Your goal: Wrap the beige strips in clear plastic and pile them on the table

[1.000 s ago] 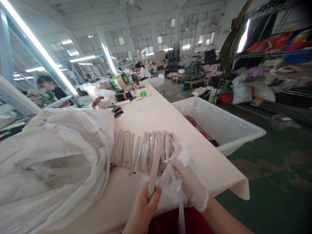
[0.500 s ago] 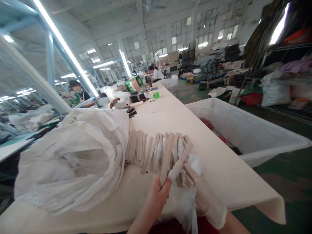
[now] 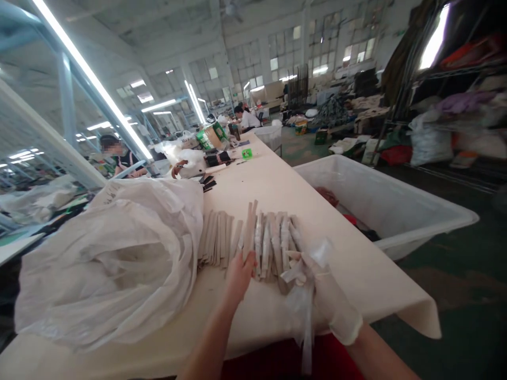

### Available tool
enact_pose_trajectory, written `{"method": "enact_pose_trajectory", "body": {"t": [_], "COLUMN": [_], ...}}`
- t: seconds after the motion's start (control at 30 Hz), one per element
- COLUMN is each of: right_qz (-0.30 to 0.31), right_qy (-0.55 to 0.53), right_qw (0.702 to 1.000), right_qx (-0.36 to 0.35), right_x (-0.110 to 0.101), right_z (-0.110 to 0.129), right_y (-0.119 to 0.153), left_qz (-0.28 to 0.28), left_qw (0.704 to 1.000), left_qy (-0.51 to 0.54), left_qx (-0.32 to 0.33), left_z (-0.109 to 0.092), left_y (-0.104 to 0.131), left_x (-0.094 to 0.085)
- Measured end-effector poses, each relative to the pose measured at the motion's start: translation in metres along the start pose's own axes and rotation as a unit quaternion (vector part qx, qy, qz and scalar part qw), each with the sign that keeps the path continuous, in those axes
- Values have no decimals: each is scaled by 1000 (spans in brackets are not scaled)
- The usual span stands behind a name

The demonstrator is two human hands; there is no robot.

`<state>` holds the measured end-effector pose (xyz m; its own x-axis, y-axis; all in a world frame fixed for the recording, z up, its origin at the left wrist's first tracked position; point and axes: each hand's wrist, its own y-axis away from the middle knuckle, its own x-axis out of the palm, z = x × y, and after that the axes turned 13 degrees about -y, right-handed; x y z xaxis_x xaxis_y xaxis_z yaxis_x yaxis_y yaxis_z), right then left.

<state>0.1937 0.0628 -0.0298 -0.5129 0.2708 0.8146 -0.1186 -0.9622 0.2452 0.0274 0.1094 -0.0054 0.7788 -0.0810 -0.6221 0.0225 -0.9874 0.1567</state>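
Observation:
My left hand (image 3: 241, 272) is bare and closed around a few flat beige strips (image 3: 249, 227), which stand up from its fist. My right hand (image 3: 317, 277) wears a pale glove. Its fingers are bent around crumpled clear plastic film (image 3: 304, 303), which hangs down toward the table's front edge. Between and beyond the hands lies a row of bundled strips (image 3: 273, 243), several with clear film wrapped about their middles. To the left, loose beige strips (image 3: 216, 240) lie side by side against a large white sack (image 3: 111, 264).
The long cream-covered table (image 3: 269, 179) runs away from me. A white plastic tub (image 3: 396, 206) with cloth inside stands along its right side. Farther up are a small green box (image 3: 246, 153) and black pieces (image 3: 207, 182). A co-worker (image 3: 121, 155) sits at the left.
My left hand has moved left with strips, away from my right hand. The wrapped bundle that slanted between the hands now lies lower among the row. The view has shifted slightly.

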Motion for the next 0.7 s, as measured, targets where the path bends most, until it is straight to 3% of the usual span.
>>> {"method": "enact_pose_trajectory", "body": {"t": [0.17, 0.27, 0.33, 0.43, 0.53, 0.7], "right_qz": [-13, -13, 7, 44, 43, 32], "right_qy": [72, 75, 54, 23, 15, -27], "right_qw": [997, 997, 997, 992, 996, 998], "right_qx": [-18, 6, 62, 117, 79, 41], "right_x": [1, 5, 10, 12, 6, -3], "right_z": [-11, -10, -8, -6, -3, 12], "right_y": [2, 11, 19, 21, 7, -20], "left_qz": [114, 72, 48, 71, 122, 177], "left_qw": [990, 994, 996, 994, 986, 977], "left_qy": [64, 53, 43, 63, 95, 117], "left_qx": [53, 68, 66, 63, 68, 3], "left_z": [-16, -20, -22, -24, -18, 14], "left_y": [41, 45, 43, 44, 53, 74], "left_x": [16, 25, 25, 21, 15, 4]}}
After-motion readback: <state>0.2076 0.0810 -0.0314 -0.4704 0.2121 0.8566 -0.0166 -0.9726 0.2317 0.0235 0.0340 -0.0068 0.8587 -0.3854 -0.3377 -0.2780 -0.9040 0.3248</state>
